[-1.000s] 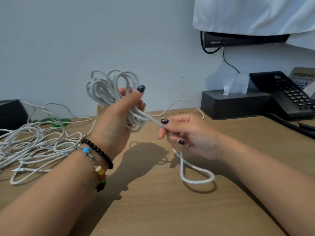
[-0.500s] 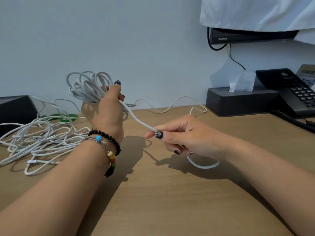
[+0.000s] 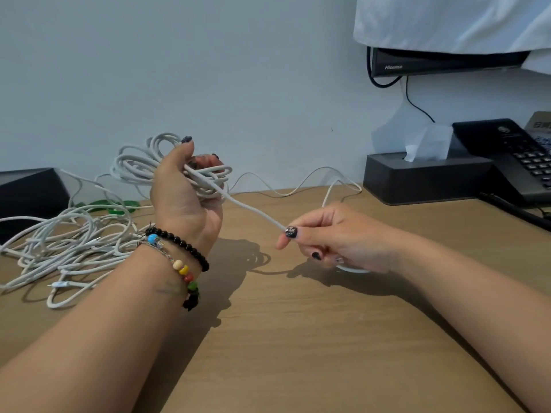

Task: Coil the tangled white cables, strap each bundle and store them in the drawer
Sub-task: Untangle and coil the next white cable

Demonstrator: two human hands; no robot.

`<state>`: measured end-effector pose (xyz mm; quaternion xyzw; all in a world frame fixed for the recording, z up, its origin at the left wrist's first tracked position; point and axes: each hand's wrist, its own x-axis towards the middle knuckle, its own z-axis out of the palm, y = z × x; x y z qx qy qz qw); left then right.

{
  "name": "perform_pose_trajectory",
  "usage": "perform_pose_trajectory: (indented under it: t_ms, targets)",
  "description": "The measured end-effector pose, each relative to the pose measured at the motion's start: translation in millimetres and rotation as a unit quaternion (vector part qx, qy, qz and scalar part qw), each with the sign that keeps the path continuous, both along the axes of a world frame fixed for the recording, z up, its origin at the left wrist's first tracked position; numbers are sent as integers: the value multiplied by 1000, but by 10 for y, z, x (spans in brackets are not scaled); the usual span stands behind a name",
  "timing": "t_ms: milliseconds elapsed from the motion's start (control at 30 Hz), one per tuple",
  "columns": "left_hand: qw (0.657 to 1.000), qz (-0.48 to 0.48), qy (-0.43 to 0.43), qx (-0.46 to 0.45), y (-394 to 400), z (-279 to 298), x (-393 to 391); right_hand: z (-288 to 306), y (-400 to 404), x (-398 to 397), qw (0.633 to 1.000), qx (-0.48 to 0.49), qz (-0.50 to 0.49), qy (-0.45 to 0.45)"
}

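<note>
Coiling, first bundle part-wound: left hand [image 3: 182, 201] grips coil [image 3: 143, 168] above desk [image 3: 298, 338] rear edge, right hand [image 3: 337, 236] pinches its taut tail [image 3: 253, 211], tangled heap [image 3: 68, 245] unsorted at left edge; strapping, drawer storage judged outstanding.

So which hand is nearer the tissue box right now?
Right. The right hand, pinching the cable, sits just in front of the tissue box; the left hand holds the coil farther left.
</note>
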<state>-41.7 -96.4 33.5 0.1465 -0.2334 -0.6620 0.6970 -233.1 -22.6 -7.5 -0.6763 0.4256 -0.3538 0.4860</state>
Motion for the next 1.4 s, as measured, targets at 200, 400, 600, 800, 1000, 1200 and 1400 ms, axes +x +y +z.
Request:
perform_pose_trajectory:
  t_ms: [200,400,600,800,1000,1200,1400]
  targets:
    - [968,-235,-41,-76,144,-63,-102,13,41,69,980,-75,-88,162]
    - [890,-418,-139,-120,157,-258,-123,10,-46,7,948,-102,-192,234]
    - [904,-244,-334,-104,139,-272,-149,-2,-93,-89,927,-137,-292,192]
    - [913,-165,-352,-121,176,-308,-242,-12,-96,-117,934,-132,-286,167]
    - [894,-182,-382,-144,167,-293,-190,-11,-99,-118,931,-163,-295,142]
    - [852,-224,-441,-172,231,-342,-228,-14,-110,-108,920,-189,-309,148]
    - [740,-183,-602,-237,205,-289,-146,4,-85,-104,917,-198,-304,163]
